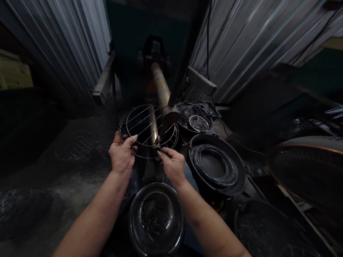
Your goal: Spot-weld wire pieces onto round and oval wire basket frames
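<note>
A round wire basket frame [139, 121] sits over the lower arm of a spot-welding machine, whose upper electrode [163, 132] comes down onto its rim. My left hand [122, 155] grips the frame's near left rim, fingers curled round the wire. My right hand [173, 164] is closed in a pinch on the frame's wire right at the electrode tip. Whether it also holds a small loose piece is too dark to make out.
A steel bowl [134, 223] with several small dark wire pieces lies below my hands. To the right a black basin [239, 180] holds wire rings; farther back a tray [214, 109] holds tangled wire and a smaller ring. Corrugated metal walls stand on both sides.
</note>
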A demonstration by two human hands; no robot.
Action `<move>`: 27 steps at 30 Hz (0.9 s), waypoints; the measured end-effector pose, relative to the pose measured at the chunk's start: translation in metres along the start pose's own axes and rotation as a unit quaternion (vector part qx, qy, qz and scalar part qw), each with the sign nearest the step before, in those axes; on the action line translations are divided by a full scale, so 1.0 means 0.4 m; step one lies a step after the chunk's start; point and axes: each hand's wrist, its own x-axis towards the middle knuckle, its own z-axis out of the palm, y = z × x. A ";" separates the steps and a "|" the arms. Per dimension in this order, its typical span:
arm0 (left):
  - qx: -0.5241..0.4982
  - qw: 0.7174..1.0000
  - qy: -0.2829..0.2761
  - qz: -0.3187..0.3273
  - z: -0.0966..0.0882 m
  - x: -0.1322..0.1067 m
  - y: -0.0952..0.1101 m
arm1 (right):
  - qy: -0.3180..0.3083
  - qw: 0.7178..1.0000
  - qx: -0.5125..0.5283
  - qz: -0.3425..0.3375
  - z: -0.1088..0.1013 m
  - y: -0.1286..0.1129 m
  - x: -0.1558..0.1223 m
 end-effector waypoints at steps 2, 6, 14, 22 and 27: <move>-0.001 1.000 -0.001 0.002 0.005 -0.005 0.000 | 0.014 1.000 0.014 0.020 0.005 -0.007 0.002; 0.001 1.000 -0.004 -0.004 0.011 -0.003 -0.002 | 0.021 0.998 0.044 0.034 0.014 -0.018 0.001; -0.007 1.000 -0.004 -0.021 0.020 0.018 -0.014 | 0.039 0.996 0.068 0.031 0.019 -0.019 0.008; -0.013 0.999 -0.006 -0.034 0.026 0.042 -0.020 | 0.039 0.996 0.067 0.033 0.030 -0.023 0.036; -0.002 0.999 0.003 -0.049 0.029 0.048 -0.019 | 0.013 0.999 0.035 0.031 0.020 -0.024 0.040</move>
